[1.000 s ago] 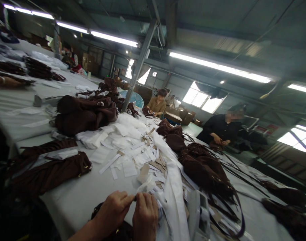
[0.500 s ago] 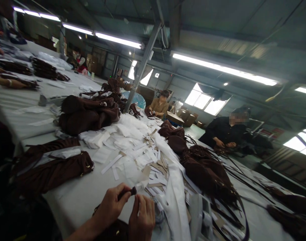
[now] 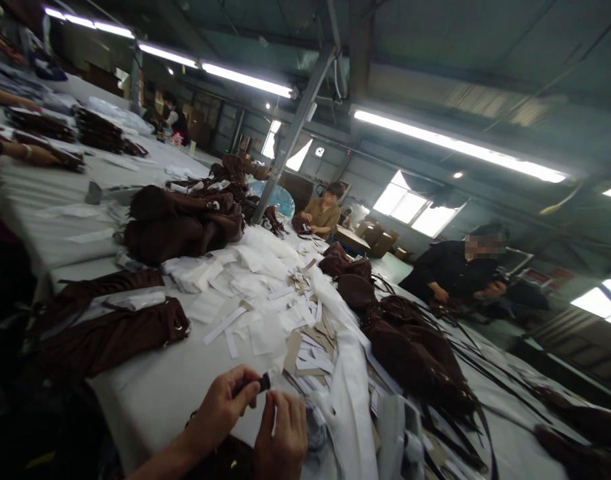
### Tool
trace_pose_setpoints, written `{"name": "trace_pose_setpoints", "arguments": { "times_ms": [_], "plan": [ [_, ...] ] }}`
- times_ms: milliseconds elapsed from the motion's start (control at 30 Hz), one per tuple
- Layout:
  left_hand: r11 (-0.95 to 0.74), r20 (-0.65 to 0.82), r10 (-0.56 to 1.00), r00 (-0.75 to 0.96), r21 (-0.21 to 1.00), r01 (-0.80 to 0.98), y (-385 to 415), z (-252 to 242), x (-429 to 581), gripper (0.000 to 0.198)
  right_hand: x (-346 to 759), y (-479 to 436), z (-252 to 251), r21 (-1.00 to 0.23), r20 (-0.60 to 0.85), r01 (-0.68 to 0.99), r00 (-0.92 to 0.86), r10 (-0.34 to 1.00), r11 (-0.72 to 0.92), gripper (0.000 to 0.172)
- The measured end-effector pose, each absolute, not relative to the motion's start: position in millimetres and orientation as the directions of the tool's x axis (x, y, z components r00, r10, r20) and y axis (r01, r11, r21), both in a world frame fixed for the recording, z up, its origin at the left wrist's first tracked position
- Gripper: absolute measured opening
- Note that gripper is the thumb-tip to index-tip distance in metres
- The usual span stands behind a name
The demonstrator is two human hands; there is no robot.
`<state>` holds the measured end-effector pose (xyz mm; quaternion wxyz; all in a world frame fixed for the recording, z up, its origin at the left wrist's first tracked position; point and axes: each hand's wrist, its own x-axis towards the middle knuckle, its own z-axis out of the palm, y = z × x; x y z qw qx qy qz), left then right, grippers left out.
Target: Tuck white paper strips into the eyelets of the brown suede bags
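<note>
At the near table edge, my left hand [image 3: 224, 403] is closed around a dark brown strap [image 3: 263, 382], whose end pokes out past the thumb. My right hand [image 3: 283, 430] is close beside it, fingers bent together with their tips by the strap end. Whatever those tips pinch is too small to make out. A bit of clear film [image 3: 272, 379] shows at the strap's tip. Beneath both hands, a dark brown bag [image 3: 223, 460] with a gold-coloured fitting is mostly hidden by my forearm and in shadow.
White paper scraps [image 3: 255, 267] and cardboard strips [image 3: 310, 353] cover the table's middle. Brown bags [image 3: 415, 340] with long straps lie right, others [image 3: 180, 227] left. A metal post [image 3: 298, 127] rises behind. Co-workers sit across the table; another's arm [image 3: 30, 153] reaches in at far left.
The view has shifted slightly. The pale translucent piece beyond the strap end shows less now. My left hand keeps its hold; my right hand stays close by. The dark-clothed co-worker's hands have moved apart.
</note>
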<state>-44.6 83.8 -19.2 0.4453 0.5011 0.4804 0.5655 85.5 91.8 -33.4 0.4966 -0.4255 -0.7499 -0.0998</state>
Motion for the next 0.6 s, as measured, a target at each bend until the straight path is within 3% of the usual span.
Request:
{"name": "trace_pose_setpoints", "arguments": {
  "times_ms": [200, 433, 600],
  "plan": [
    [-0.352, 0.381, 0.924, -0.041, 0.887, 0.300, 79.3, -21.9, -42.7, 0.020, 79.9, 90.4, -20.8, -0.263, 0.852, 0.744, -0.119, 0.509, 0.614, 0.011],
    [-0.217, 0.243, 0.961, -0.132, 0.959, 0.184, 82.2, -27.6, -40.2, 0.028, 78.6, 85.3, -25.9, -0.249, 0.815, 0.682, -0.237, 0.529, 0.688, 0.012],
    [-0.416, 0.442, 0.897, -0.002, 0.845, 0.335, 90.6, -21.6, -51.4, 0.028, 82.8, 91.8, -29.2, -0.223, 0.793, 0.686, -0.285, 0.538, 0.693, 0.016]
  ]
}}
